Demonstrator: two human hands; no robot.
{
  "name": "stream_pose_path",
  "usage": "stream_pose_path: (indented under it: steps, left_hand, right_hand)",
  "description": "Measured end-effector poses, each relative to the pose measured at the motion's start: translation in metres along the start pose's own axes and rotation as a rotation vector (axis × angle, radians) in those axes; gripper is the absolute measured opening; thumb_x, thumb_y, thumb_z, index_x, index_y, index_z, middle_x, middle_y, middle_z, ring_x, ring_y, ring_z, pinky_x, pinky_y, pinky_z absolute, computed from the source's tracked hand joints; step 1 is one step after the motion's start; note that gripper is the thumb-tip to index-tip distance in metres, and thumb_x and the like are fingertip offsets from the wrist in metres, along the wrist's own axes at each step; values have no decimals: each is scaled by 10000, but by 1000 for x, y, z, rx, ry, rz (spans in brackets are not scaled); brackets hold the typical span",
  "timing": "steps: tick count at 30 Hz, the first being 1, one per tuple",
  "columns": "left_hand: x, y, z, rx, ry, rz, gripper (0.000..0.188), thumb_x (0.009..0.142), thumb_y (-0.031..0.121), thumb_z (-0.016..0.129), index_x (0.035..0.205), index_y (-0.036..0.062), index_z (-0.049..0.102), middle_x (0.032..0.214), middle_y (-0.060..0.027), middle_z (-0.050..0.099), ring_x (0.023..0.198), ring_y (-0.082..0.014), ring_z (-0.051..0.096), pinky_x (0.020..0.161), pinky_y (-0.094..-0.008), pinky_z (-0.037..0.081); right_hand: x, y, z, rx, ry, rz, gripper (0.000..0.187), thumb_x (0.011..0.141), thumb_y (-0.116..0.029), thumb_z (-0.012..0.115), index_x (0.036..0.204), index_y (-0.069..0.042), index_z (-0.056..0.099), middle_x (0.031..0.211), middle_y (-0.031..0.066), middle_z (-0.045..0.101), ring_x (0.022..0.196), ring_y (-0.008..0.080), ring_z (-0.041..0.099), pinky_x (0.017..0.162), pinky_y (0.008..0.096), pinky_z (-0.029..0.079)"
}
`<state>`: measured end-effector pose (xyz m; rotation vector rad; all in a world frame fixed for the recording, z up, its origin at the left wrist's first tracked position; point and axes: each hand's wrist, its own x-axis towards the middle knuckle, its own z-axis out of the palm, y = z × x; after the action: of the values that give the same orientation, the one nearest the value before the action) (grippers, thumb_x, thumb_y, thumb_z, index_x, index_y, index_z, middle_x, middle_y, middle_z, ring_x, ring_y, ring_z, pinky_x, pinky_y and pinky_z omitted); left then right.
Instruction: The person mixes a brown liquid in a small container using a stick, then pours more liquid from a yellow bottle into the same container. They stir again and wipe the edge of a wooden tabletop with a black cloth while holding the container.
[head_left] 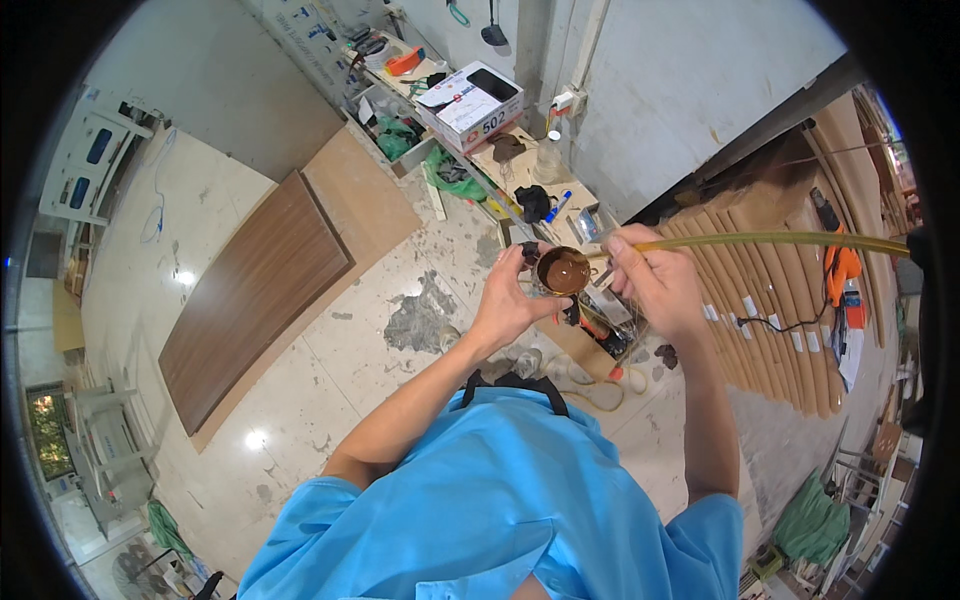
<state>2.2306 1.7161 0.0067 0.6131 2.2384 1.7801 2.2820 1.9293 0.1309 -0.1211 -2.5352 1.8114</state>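
Note:
In front of my chest, my left hand (510, 305) is wrapped round a small round cup (564, 271) with brown liquid inside. A black knob-like part (529, 250) shows by its fingertips, and another dark part is half hidden below the cup. My right hand (655, 280) is closed just right of the cup, its thumb and fingers pinched together. Something thin shows at those fingertips, too small to name. A yellowish hose (760, 239) runs from beside my right hand and the cup to the right edge; whether the fingers grip it is unclear.
A bench along the wall carries a white carton (472, 105), a clear bottle (548, 157) and a blue marker (559, 206). A dark brown wooden panel (250, 300) lies at left. Long curved brown strips (770, 300) lie at right. Hose loops (600, 398) rest on the floor.

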Motion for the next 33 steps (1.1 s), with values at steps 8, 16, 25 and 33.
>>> stream_pose_path:
  steps: [8,16,25,33]
  left_hand:
    - [8,-4,-18,-2,5,33,715,689,222,1002,1308,62,681,1241,-114,666,1165,-274,625,1067,-420,483]
    - [14,-9,-31,-7,-5,30,694,691,221,1001,1293,70,692,1239,-115,675,1175,-275,625,1064,-425,479]
    - [17,-10,-40,27,9,58,677,688,199,998,1277,62,693,1216,-108,690,1187,-280,621,1075,-423,483]
    - [20,-12,-45,42,-2,89,660,686,197,998,1252,59,688,1187,-106,692,1177,-274,629,1062,-419,495]
  right_hand:
    - [7,-9,12,-89,51,-28,395,1110,-190,620,865,98,734,874,80,736,646,109,650,598,262,525]
    - [17,-18,27,-33,3,-2,367,1103,-212,633,934,99,731,819,71,710,620,118,647,594,273,525]
    - [25,-21,35,-117,-73,51,332,1130,-198,605,979,63,746,867,52,696,643,83,625,591,243,493]
    - [30,-26,42,-191,20,-34,468,1099,-225,627,768,99,689,842,77,723,593,160,615,581,344,495]
